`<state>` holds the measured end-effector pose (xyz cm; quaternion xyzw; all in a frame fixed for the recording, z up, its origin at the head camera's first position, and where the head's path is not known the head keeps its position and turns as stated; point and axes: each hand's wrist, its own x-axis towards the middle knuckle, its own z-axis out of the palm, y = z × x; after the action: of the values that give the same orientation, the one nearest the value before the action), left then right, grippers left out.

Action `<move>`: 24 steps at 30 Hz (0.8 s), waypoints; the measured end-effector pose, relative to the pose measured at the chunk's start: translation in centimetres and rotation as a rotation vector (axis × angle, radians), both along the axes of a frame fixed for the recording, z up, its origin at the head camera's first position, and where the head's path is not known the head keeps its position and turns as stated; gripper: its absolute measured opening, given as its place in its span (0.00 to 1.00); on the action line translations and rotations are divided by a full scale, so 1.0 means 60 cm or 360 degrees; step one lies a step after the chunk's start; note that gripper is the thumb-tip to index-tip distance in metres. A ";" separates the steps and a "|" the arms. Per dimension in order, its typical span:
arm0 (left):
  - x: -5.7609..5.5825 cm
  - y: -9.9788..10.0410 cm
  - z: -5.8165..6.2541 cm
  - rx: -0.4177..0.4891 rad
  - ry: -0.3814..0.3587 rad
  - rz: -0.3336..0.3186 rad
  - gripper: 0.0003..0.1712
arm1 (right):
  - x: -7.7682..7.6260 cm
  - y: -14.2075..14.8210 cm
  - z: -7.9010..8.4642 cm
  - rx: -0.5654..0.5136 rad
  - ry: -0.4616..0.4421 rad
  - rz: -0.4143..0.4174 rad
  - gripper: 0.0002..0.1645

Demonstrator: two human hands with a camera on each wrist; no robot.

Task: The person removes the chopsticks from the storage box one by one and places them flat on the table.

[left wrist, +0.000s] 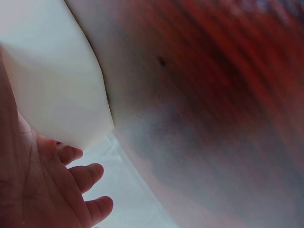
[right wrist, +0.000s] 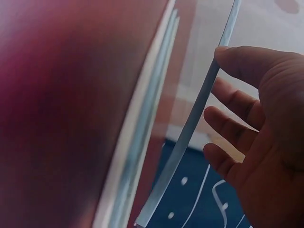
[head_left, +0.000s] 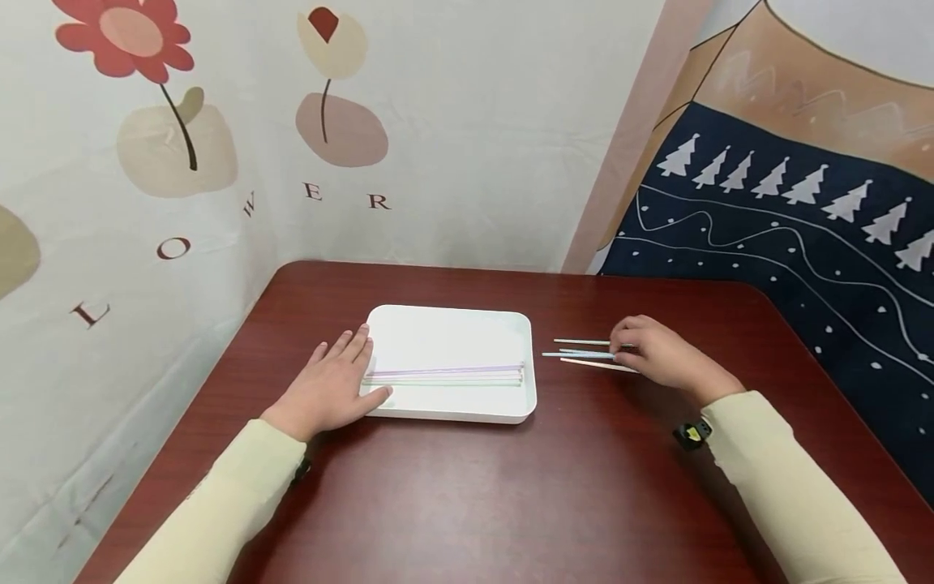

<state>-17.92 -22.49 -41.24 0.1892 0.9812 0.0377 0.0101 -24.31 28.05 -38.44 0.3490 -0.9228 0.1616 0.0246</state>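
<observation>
Stick (right wrist: 189,126), pale blue, pinched between thumb and fingers of right hand (head_left: 657,353), apart from loose sticks (right wrist: 141,128) on desk (head_left: 467,503), right of white tray (head_left: 438,337). Left hand (head_left: 332,393): fingers straight, spread, resting on tray's left end. Thin pastel sticks (head_left: 452,370) lie lengthwise inside tray.

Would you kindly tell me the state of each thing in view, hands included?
White tray: flat on the table
Sticks in tray: lying roughly side by side
Loose sticks: lying right of the tray
Held stick: pinched by the right hand
Left hand: fingers extended, touching the tray's left side
</observation>
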 end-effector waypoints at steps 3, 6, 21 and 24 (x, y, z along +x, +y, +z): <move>0.000 -0.002 0.001 -0.0002 0.0009 0.0004 0.52 | 0.008 0.020 -0.006 0.0042 -0.0025 -0.0050 0.07; 0.001 -0.003 0.001 0.0001 0.0004 0.0006 0.52 | 0.014 0.034 -0.011 0.0079 -0.0012 -0.0057 0.09; -0.001 0.000 0.001 0.0013 -0.0002 0.0003 0.52 | 0.037 0.055 -0.038 0.0133 -0.0096 -0.0100 0.07; -0.002 0.000 0.000 0.0009 0.0003 0.0001 0.52 | 0.038 0.055 -0.042 0.0126 -0.0093 -0.0109 0.08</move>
<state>-18.03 -22.49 -41.22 0.1889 0.9811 0.0404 0.0086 -22.04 31.34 -40.97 0.3130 -0.9402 0.1343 -0.0107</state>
